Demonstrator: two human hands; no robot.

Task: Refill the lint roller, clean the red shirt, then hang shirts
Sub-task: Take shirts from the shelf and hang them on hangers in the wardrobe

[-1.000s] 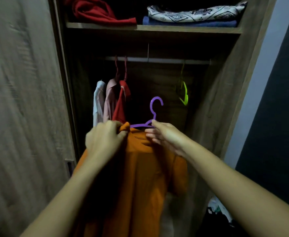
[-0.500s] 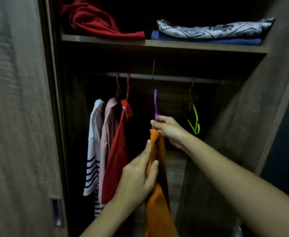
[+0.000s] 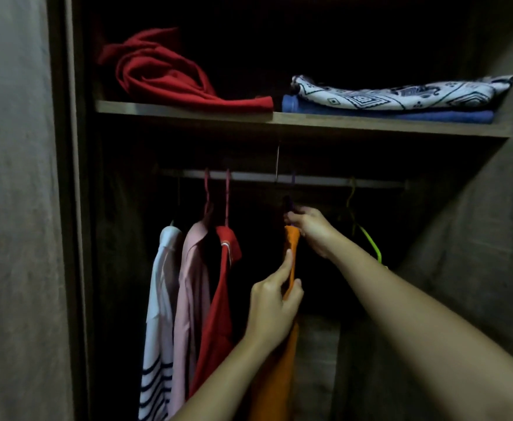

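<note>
Three shirts [image 3: 191, 284] hang on the rail [image 3: 249, 177], left of the fourth shirt [image 3: 276, 387]

Both arms bare, extended forward and up. Left arm enters frame at 6 o'clock, forearm angled toward 1 o'clock. Left grip [image 3: 275, 311] shows back of hand to camera, thumb and fingers pinching a fold of the orange shirt [image 3: 291, 243], index finger laid straight up along the cloth. Right arm enters at 4 o'clock, one long diagonal toward 10 o'clock. Right grip [image 3: 309, 227] sits higher, roughly 12 o'clock from the left one, fingers curled round the neck of the purple hanger [image 3: 288, 205]. Grips are apart, not touching.
</note>
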